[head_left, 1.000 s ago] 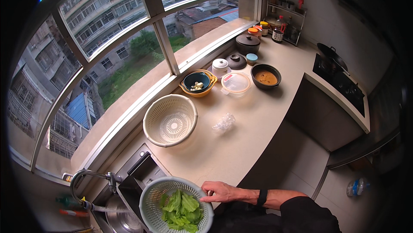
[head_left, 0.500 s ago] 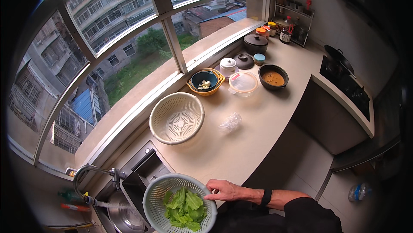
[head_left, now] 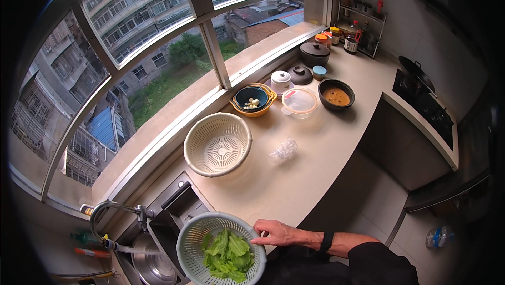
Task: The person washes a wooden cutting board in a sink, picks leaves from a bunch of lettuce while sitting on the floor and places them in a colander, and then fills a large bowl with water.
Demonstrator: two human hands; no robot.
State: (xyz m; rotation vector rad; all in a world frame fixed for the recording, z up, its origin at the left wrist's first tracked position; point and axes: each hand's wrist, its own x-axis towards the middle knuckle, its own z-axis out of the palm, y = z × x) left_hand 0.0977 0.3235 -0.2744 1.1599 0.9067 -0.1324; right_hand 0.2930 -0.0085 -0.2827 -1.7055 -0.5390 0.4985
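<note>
My right hand (head_left: 273, 232) grips the rim of a pale grey-green colander (head_left: 188, 243) at its right side. Green leafy vegetables (head_left: 228, 256) lie inside the colander, which overlaps the right edge of the sink. My left hand is out of sight. In the sink (head_left: 167, 232), water runs from the curved faucet (head_left: 108, 206) into a metal basin (head_left: 152, 264). A second, cream-coloured colander (head_left: 195, 145) rests on the counter beyond the sink, with nothing in it.
On the counter lie a crumpled clear plastic bag (head_left: 284, 150), a lidded clear container (head_left: 300, 102), a dark bowl of garlic (head_left: 243, 95) and a black pot of brown soup (head_left: 335, 96). A lidded black pot (head_left: 314, 52) stands farther back. At right is a stove (head_left: 421, 106) with a wok.
The view shifts very slightly. My right hand keeps its hold on the colander, and the water is still running.
</note>
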